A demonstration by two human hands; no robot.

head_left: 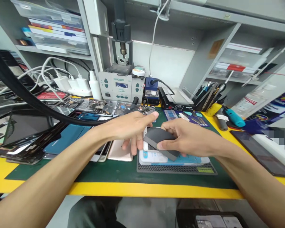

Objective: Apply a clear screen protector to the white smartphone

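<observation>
My right hand [184, 136] grips a dark grey flat piece with a lighter band along its near edge [159, 138], thumb on the near side and fingers on the far side. I cannot make out its exact kind. It is tilted over a white-framed phone [146, 147], which lies on a pale blue and white flat case [192, 161]. My left hand [135, 126] is at the phone's left edge, fingers stretched and pointing down, thumb out to the right; nothing shows in it. A rose-gold phone back [120, 152] lies under and beside it.
A grey perforated pad [173, 169] on the green mat [104, 172] supports the case. Phones and blue panels [64, 136] crowd the left. Behind stand a soldering station [121, 85] and a black-fronted device [178, 106]. A thick black cable [45, 109] arcs across the left.
</observation>
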